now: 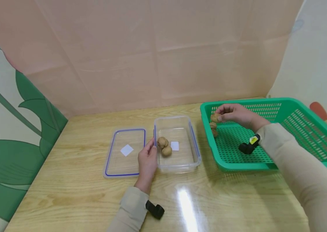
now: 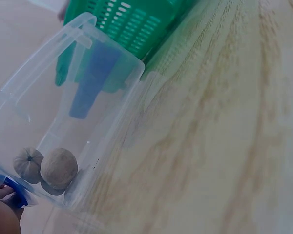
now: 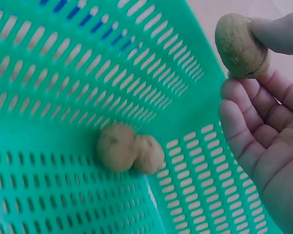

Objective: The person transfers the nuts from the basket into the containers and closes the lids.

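Note:
My right hand (image 1: 235, 115) pinches a walnut (image 3: 239, 46) between thumb and fingers, above the left side of a green plastic basket (image 1: 218, 158). Below it, two more walnuts (image 3: 117, 147) touch each other in the basket's corner. On the table stands a clear plastic container (image 1: 193, 162), uncovered, with walnuts (image 1: 167, 150) grouped against its left wall beside a white square (image 1: 175, 146). At that wall, my left hand (image 1: 147, 161) holds the container by its side, near a blue-edged latch (image 2: 17, 190). Part of the left hand is out of the left wrist view.
The container's clear lid (image 1: 117, 161), blue-rimmed with a white square on it, lies flat left of the container. All stand on a wood-grain table (image 1: 73, 193). A pinkish sheet (image 1: 117, 64) hangs behind, with flower-patterned walls (image 1: 325, 64) at the sides.

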`<state>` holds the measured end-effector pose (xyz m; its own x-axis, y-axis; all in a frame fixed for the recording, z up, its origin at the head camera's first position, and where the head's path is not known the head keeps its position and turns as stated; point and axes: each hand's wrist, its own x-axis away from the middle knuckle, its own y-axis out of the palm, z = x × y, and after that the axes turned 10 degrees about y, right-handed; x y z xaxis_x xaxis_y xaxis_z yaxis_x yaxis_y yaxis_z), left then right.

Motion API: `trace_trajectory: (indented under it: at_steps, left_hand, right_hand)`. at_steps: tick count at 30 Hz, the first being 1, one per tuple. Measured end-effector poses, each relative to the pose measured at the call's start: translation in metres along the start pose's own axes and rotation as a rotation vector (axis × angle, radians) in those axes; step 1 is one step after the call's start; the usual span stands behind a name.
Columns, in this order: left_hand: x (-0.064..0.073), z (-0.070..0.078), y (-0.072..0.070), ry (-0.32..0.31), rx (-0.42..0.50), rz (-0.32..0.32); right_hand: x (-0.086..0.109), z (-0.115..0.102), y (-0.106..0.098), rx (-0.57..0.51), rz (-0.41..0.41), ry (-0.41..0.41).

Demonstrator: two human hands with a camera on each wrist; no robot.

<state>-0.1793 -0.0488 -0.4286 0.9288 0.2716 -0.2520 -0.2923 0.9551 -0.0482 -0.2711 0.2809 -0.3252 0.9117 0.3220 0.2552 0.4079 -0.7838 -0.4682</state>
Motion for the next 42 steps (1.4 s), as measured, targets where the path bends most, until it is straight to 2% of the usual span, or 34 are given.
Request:
trace_trajectory:
  at_steps: [2, 3, 9, 10, 21, 30, 42]
  left_hand:
    - [0.000, 0.000, 0.000, -0.003, 0.006, -0.002]
    - [0.001, 0.006, -0.001, -0.008, 0.007, -0.005]
    - [0.002, 0.006, 0.000, -0.014, 0.015, -0.009]
    - [0.000, 0.000, 0.000, -0.012, 0.018, -0.007]
    - [0.000, 0.002, 0.000, -0.036, -0.002, -0.009]
    - [0.001, 0.001, 0.000, -0.014, -0.001, -0.007]
    - [-0.001, 0.000, 0.001, -0.026, 0.020, -0.005]
  right_hand:
    - [0.000, -0.004, 0.002, -0.014, 0.019, 0.005]
    - [0.000, -0.006, 0.003, -0.021, 0.026, 0.010]
    - [-0.001, -0.022, 0.013, -0.059, 0.040, -0.024]
    - [-0.001, -0.025, 0.015, -0.063, 0.038, -0.036]
    - [-0.010, -0.055, 0.037, -0.111, -0.028, -0.106]
    - [-0.026, -0.066, 0.058, -0.091, -0.015, -0.091]
    - [-0.047, -0.077, 0.083, -0.013, -0.081, -0.045]
